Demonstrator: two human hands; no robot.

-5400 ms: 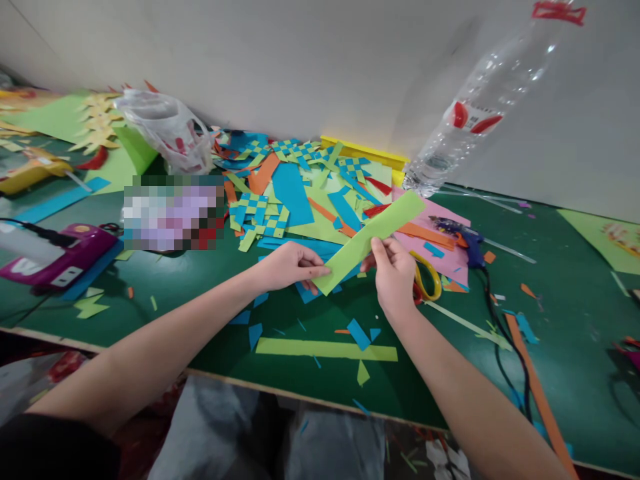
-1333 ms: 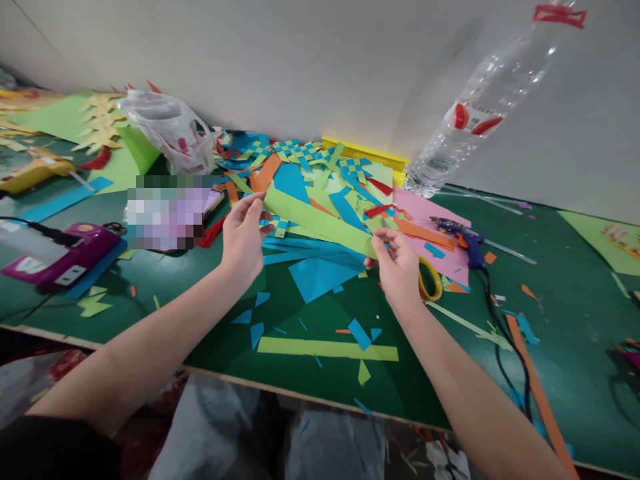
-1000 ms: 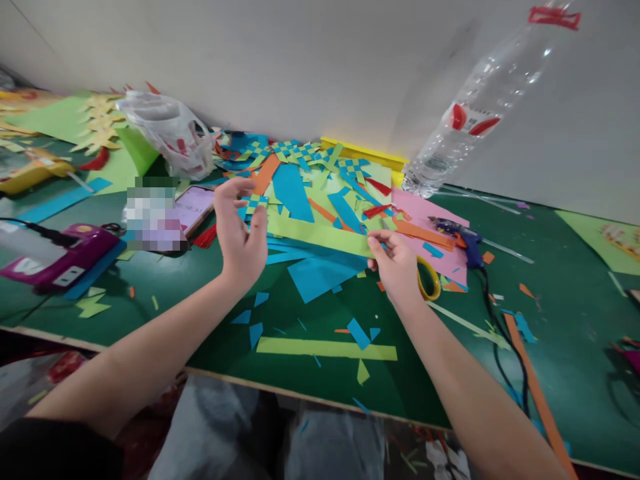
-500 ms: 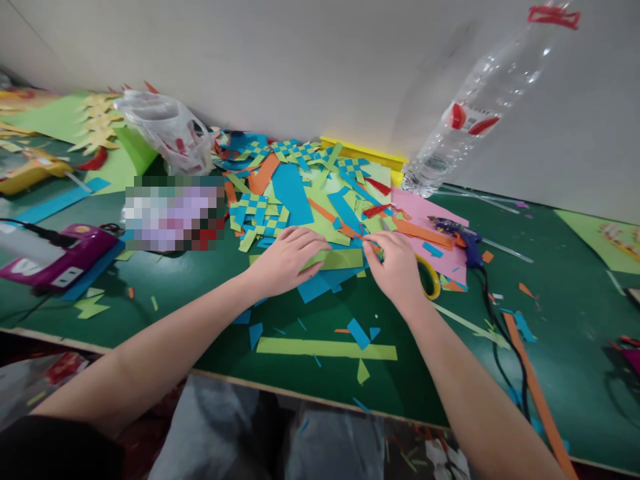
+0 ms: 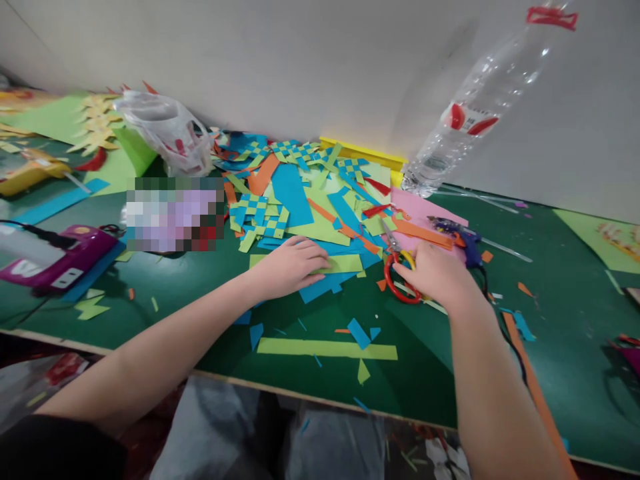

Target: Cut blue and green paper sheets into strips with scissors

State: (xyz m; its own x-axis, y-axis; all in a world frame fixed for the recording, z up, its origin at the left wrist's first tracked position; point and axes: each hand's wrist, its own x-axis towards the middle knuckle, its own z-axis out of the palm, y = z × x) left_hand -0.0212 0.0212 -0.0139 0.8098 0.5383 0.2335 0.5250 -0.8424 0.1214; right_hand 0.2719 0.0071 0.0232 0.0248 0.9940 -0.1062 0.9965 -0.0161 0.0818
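Observation:
My left hand (image 5: 293, 265) lies over a light green paper strip (image 5: 345, 263), its fingers stretched out and somewhat curved on the paper. Under that strip is blue paper (image 5: 320, 288), showing along its front edge. My right hand (image 5: 440, 270) is closed at the handles of a pair of scissors (image 5: 394, 248), one loop red and the other yellow. The blades point away from me, toward the paper pile. Part of the yellow loop is hidden by my fingers. An orange paper piece (image 5: 371, 247) lies between the hands.
Woven blue-and-green paper pieces (image 5: 257, 212) are heaped behind my hands. A clear plastic bottle (image 5: 465, 120) leans at the wall. A glue gun (image 5: 465, 241) with a black cord lies right; a purple power strip (image 5: 65, 260) sits left. Another green strip (image 5: 325, 349) lies near the table edge.
My right hand has moved right, from the orange paper to the scissors. The scissors have shifted left and turned, so the red loop now shows. My left hand has lowered slightly.

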